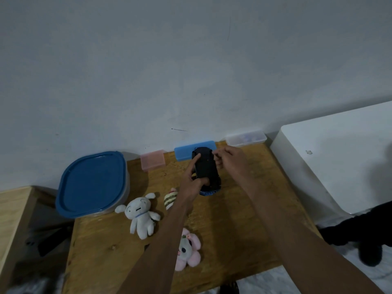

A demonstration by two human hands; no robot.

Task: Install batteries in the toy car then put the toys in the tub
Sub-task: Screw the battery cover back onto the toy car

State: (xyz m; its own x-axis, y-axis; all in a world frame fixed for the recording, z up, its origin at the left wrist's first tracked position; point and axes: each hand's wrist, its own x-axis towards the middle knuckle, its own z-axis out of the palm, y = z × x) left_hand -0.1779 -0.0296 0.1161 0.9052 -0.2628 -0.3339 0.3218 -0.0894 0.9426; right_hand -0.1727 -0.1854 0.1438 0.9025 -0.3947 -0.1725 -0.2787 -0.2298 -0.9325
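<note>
I hold the toy car (pixel 206 168) upside down above the wooden table (pixel 233 225), its black underside facing me and a blue body edge showing at the near end. My left hand (pixel 192 183) grips its near-left side with the index finger laid on the underside. My right hand (pixel 230 159) pinches at the car's far right corner; whether it holds a battery is hidden. The tub (pixel 93 183), with a blue lid on, stands at the table's back left. A white plush dog (pixel 141 215), a striped plush (pixel 170 199) and a pink plush (pixel 187 250) lie on the table.
Against the wall stand a pink box (pixel 152 159), a blue box (pixel 184 151) behind the car and a clear box (pixel 246 138). A white cabinet (pixel 339 158) is on the right, a wooden surface (pixel 12 209) on the left, a dark shape (pixel 364 236) on the floor.
</note>
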